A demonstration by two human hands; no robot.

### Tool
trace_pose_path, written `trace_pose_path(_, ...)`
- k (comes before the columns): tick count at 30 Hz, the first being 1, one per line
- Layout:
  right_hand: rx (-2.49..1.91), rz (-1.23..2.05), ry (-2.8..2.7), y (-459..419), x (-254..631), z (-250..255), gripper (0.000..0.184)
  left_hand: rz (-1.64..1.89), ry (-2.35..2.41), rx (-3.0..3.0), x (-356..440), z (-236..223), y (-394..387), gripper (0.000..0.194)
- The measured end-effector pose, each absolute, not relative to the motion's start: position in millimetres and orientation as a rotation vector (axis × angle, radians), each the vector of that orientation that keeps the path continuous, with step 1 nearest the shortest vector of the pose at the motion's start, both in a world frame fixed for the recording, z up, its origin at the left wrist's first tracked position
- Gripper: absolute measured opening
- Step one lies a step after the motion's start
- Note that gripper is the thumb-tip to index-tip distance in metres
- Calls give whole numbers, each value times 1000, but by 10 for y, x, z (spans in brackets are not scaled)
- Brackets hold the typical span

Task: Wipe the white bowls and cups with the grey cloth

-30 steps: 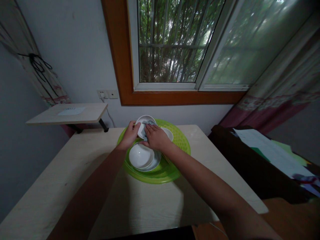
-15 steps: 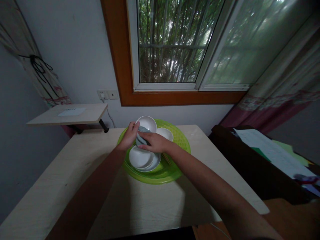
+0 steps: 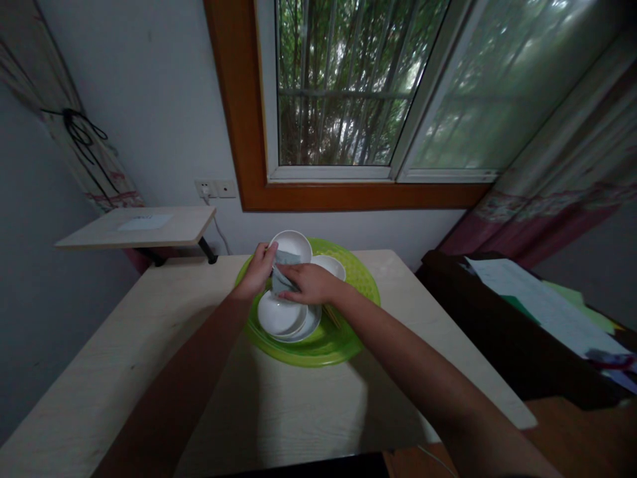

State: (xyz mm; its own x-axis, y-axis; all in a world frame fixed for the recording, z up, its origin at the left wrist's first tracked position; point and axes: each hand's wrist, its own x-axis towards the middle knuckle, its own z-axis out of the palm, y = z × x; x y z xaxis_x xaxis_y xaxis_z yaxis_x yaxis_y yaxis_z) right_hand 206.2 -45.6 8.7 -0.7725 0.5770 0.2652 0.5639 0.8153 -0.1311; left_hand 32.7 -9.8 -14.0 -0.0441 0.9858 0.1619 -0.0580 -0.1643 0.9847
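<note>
A round green tray (image 3: 348, 342) lies on the table with white dishes on it. My left hand (image 3: 257, 269) is closed at the left rim of a white bowl (image 3: 293, 243), its thumb on the edge; the other fingers are mostly hidden. My right hand (image 3: 311, 282) grips a grey-green cloth (image 3: 285, 259), which lies against the bowl's near side between both hands. Below the hands, white dishes (image 3: 279, 315) sit stacked on the tray. Another white bowl (image 3: 331, 265) stands behind my right wrist. Thin wooden sticks, perhaps chopsticks (image 3: 332, 317), show beneath my right forearm.
The pale wooden table (image 3: 223, 392) reaches the wall under the window. A small raised shelf (image 3: 184, 226) with a paper on it stands at the left. Right of the table, papers (image 3: 527, 299) lie on a dark surface. A wall socket (image 3: 206, 189) has a cord plugged in.
My right hand has shifted slightly with the cloth, whose folds now spread a little differently over the bowl's near side. My left hand and the dishes stay nearly in place.
</note>
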Motion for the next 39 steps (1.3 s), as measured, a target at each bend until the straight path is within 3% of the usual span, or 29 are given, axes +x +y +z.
trace_pose_path(8,-1079,-152,-2835,-465,2162,243,37,1354,1129,1305,294,-196,-37,41)
trace_pose_path(13,-1109,-73,-2780,-418,2278,256,28,1322,1217,1354,277,-205,-22,42)
trace_pose_path(19,-1104,171,-2325,-279,2400,165,31,1327,1277,1355,256,-203,-9,42)
trace_pose_path(25,-1239,141,-1793,-162,2339,78,42,1234,1137,1370,312,-157,-86,40)
trace_pose_path(31,-1233,-236,-2174,-232,2183,116,20,1174,1019,1302,375,-99,-170,37)
trace_pose_path(35,-1112,-427,-2428,-360,2166,200,27,1212,1001,1229,370,-89,-155,39)
trace_pose_path(39,-909,-304,-2580,-416,2176,205,38,1242,1017,1234,338,-106,-136,41)
